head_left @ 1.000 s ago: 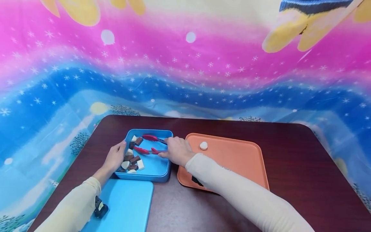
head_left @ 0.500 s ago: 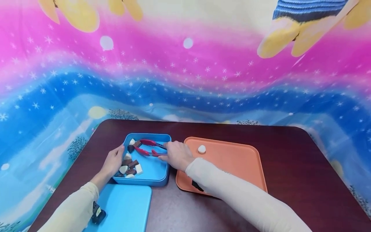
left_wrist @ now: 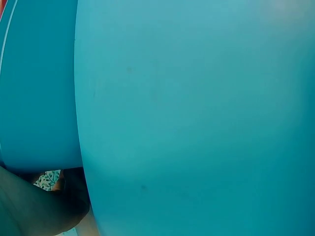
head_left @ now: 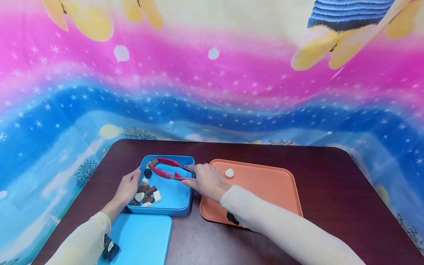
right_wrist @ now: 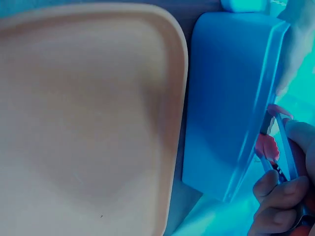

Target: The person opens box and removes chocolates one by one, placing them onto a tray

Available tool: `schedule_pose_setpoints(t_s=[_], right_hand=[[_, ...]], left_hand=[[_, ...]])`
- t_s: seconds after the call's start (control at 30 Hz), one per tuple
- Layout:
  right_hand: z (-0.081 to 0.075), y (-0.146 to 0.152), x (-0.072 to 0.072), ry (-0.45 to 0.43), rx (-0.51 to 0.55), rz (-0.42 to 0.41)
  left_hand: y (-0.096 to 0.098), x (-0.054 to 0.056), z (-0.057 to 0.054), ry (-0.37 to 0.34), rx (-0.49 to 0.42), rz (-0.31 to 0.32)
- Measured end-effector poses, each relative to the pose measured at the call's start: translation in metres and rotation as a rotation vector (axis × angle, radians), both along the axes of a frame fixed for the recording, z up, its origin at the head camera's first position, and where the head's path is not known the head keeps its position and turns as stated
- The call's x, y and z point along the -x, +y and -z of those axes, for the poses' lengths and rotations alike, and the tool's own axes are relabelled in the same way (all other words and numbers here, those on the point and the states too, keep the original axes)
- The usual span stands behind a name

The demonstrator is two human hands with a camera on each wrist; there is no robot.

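Note:
My right hand (head_left: 209,181) grips a pair of red-tipped tongs (head_left: 168,161) by the handles, above the right wall of a blue box (head_left: 159,211). At the box's back left, the tong tips close around a brown chocolate-like block (head_left: 154,162). A white piece and a dark one (head_left: 148,173) are beside it. Several more brown and white chocolate-like pieces (head_left: 151,190) lie heaped at the front left inside. My left hand (head_left: 127,187) holds the box's left wall, thumb at the rim. In the right wrist view, the tongs (right_wrist: 268,147) show over the box's edge (right_wrist: 231,103).
An orange tray (head_left: 265,187) lies right of the box with one white piece (head_left: 229,173) at its back left. A light blue lid (head_left: 142,235) lies in front of the box, partly under the left forearm. A patterned cloth (head_left: 212,92) hangs behind the dark table (head_left: 331,191).
The tong tips have moved left and come together around the brown block, which has shifted left. My left hand stays at the box wall. The head view has tilted up slightly.

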State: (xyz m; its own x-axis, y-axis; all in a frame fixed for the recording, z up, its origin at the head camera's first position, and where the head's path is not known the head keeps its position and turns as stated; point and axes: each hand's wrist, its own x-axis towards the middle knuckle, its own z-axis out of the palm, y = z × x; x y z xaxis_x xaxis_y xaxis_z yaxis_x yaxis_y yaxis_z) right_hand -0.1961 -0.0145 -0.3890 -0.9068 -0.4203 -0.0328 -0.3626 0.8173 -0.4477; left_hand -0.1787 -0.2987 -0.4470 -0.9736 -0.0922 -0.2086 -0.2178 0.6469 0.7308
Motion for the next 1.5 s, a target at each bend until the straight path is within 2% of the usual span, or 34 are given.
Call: schedule_pose_setpoints(t_s=[0.27,0.5,0.73,0.97,1.2,1.5], right_hand=[[0.000,0.015,-0.012,0.016,0.104,-0.022],[0.001,0.027,-0.021,0.052,0.110,-0.011],[-0.007,0.043,-0.028,0.090,0.123,0.020],[-0.015,0.059,-0.034,0.053,0.173,0.030],[-0.014,0.070,-0.039,0.090,0.168,0.032],[-0.011,0.100,-0.054,0.046,0.152,0.109]], left_hand=[[0.000,0.000,-0.001,-0.004,-0.009,-0.002],[0.000,0.000,-0.001,-0.008,-0.018,0.005],[0.000,0.000,-0.002,0.004,-0.007,0.017],[-0.001,-0.002,-0.001,-0.004,-0.016,0.013],[-0.005,-0.003,0.000,-0.003,-0.038,0.006],[-0.004,-0.002,0.002,0.010,-0.048,0.016]])
